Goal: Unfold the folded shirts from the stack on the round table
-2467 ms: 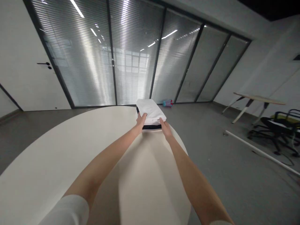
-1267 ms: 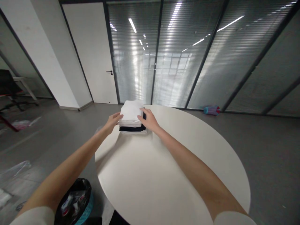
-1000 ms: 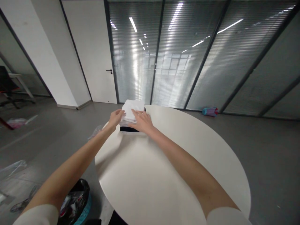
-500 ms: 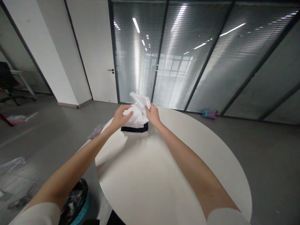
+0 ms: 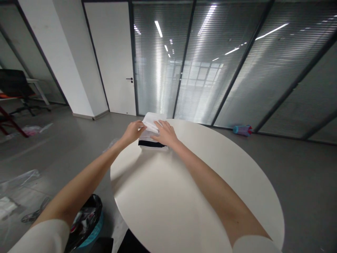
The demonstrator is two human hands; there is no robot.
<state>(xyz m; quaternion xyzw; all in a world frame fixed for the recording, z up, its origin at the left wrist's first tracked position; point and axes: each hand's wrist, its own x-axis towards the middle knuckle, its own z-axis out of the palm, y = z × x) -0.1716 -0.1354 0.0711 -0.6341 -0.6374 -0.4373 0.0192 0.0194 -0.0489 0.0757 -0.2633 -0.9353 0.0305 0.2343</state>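
A folded white cloth lies on top of a small stack at the far side of the round white table. Black folded fabric shows lower in the stack, with a white layer beneath it. At the cloth's left edge, my left hand is closed, thumb and fingers pinching the fabric. My right hand rests on the cloth's right side with its fingers stretched out and apart. It covers part of the stack.
A lined trash bin stands on the floor at the table's left. Clear plastic wrapping and a dark cable lie farther left. A blue and purple object lies by the glass wall. An office chair stands back left.
The raised white cloth has come down flatter onto the stack. My right hand has let go of its pinch and spread over the cloth. My left fingers have closed on its left edge.
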